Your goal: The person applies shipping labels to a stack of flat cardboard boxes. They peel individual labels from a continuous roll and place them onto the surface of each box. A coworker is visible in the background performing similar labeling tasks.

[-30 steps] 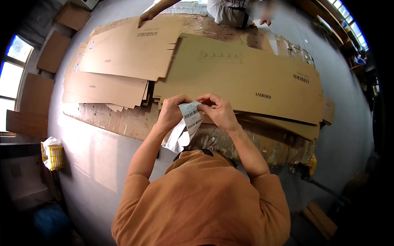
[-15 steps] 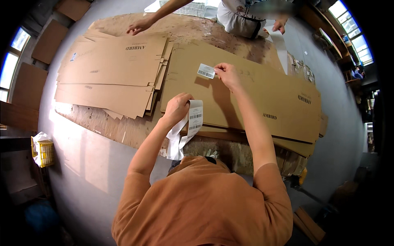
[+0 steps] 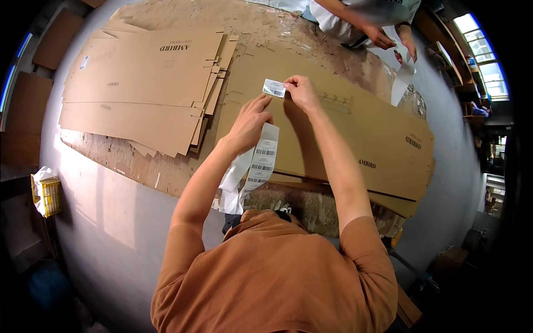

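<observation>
Two hands at work on a flat carton (image 3: 355,127) lying on the worn bench (image 3: 166,166). R hand (image 3: 301,91) pinches the right edge of a small white label (image 3: 273,87), thumb and forefinger closed on it; label sits on the carton near its top edge, whether fully stuck down can't tell. L hand (image 3: 250,122) closed round a label strip (image 3: 261,161), fingers curled; grip point itself hidden under the palm. Strip hangs toward the body, w/ white backing paper (image 3: 230,186) trailing below; its lower end is cut off by the orange shirt (image 3: 277,272). Second carton stack (image 3: 139,83) to the left, overlapping sheets, count unclear. Far side: another person's hands (image 3: 388,41) hold a white strip (image 3: 402,77); torso cropped by frame top. Yellow basket (image 3: 49,194) on the floor at left, contents hard to make out. Right rim dark, warped by the lens.
</observation>
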`<state>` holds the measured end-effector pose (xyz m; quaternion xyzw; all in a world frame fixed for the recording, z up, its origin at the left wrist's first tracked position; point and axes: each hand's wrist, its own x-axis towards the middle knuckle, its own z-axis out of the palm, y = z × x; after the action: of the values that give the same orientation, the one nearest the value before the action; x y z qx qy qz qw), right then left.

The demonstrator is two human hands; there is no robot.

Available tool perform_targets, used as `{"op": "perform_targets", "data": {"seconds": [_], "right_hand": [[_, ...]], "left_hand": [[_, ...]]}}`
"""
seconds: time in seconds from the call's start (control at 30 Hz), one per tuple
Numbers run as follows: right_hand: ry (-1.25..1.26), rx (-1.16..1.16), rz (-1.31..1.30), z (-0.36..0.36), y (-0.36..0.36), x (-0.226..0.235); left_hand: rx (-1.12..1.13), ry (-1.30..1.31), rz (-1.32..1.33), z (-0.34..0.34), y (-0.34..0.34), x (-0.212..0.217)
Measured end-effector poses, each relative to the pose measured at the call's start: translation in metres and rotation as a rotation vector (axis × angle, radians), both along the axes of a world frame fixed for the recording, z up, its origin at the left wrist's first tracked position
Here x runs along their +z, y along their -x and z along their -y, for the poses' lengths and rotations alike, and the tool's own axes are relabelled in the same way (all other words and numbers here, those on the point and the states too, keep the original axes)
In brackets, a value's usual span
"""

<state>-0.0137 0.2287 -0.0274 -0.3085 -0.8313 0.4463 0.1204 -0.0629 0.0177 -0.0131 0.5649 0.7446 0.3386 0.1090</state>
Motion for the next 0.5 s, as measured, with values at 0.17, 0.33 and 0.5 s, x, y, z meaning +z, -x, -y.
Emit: {"op": "perform_targets", "data": {"seconds": [0.17,0.33,0.5], "right_hand": [[-0.335,0.056,0.156,0.014,0.000,0.012],[-0.446,-0.118,0.302,0.022,-0.015,0.030],[-0.283,-0.256,0.006,-0.018,-0.126,0.007]], "left_hand": [[-0.078,0.086,-0.140,-0.017,0.009,-0.001],[-0.048,0.075,-0.191,-0.019,0.004,-0.003],[-0.163,-0.035,0.002,-0.010,-0.027,-0.005]]}}
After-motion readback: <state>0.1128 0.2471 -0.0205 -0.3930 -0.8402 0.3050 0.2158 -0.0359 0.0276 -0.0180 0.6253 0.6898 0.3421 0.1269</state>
